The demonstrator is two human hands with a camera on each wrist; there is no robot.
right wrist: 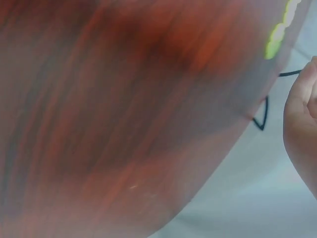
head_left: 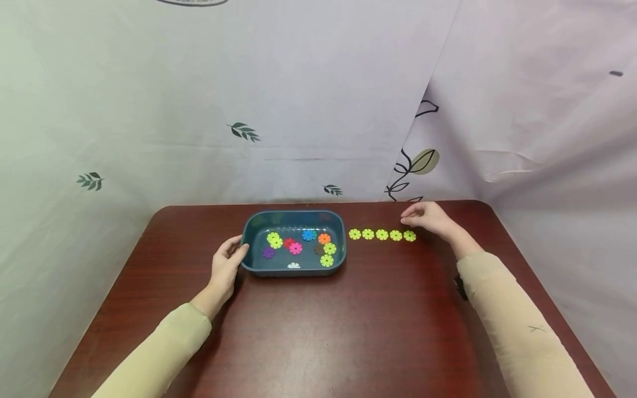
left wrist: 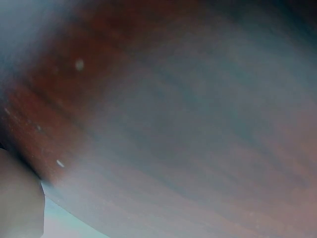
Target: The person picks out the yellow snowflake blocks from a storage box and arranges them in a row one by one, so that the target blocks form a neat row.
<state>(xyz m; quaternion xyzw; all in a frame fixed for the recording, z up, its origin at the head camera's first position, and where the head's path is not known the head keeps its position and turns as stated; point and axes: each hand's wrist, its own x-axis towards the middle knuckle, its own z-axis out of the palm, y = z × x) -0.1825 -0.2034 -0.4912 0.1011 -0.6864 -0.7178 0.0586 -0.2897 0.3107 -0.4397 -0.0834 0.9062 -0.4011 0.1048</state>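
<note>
And here we are at the dark red table (head_left: 318,331), with the left hand (head_left: 229,265) at the near-left side of the blue tray (head_left: 293,273), its grip clamped on the rim, thumb over the edge. Inside, toothed plastic discs lie scattered: a purple disc (head_left: 269,252) on the left, a red disc (head_left: 287,242) tucked against a pink disc (head_left: 296,248), a blue disc (head_left: 309,235), an orange disc (head_left: 324,238), a white disc (head_left: 293,265) near the front wall, and yellow ones in pairs at both ends. Over on the right, five yellow discs (head_left: 381,234) run in a neat row from just beside the tray. Right hand (head_left: 429,218) just beyond the last of them, grip loose, fingers bent, tips slightly apart! Behind, a leaf-printed cloth (head_left: 318,99); its dark marking (head_left: 193,2), cut off up top, is unreadable, and so is the small mark on the right sleeve (head_left: 517,331).
</note>
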